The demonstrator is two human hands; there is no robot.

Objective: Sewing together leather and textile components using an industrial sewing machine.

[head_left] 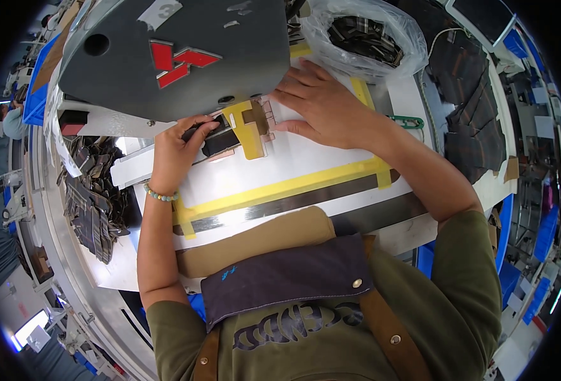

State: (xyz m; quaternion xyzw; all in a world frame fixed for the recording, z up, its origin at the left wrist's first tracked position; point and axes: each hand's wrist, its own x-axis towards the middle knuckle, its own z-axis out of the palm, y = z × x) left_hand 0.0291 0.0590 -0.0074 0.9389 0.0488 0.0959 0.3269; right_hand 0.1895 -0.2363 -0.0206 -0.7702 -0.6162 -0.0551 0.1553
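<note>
From my feed I see the left hand (173, 147) curled around a small dark fabric piece (219, 136), its fingers pinching the near end while the rest of the piece pokes out to the right, under the overhanging grey machine head (166, 57). The piece lies on the white plate (306, 166) of the tabletop, its far end touching a yellow template block (248, 130) just to its right. A beaded bracelet (161, 195) sits on the left wrist.

The right hand (321, 105) is spread flat, palm down, holding nothing; its fingers press on the white plate just beside the yellow block, fingertips at the small pinkish notched part (266, 113) fixed behind the block. So the dark piece is inside the left hand's grip and a short way left of the right hand's fingertips, with the yellow block between them.

A yellow taped frame (293, 185) borders the plate on the near side. Behind the right hand a clear plastic bag (363, 35) holds more dark pieces, and a loose heap of dark plaid pieces (93, 209) lies well apart on the left. Another stack of dark fabric (474, 114) rests far to the right.
</note>
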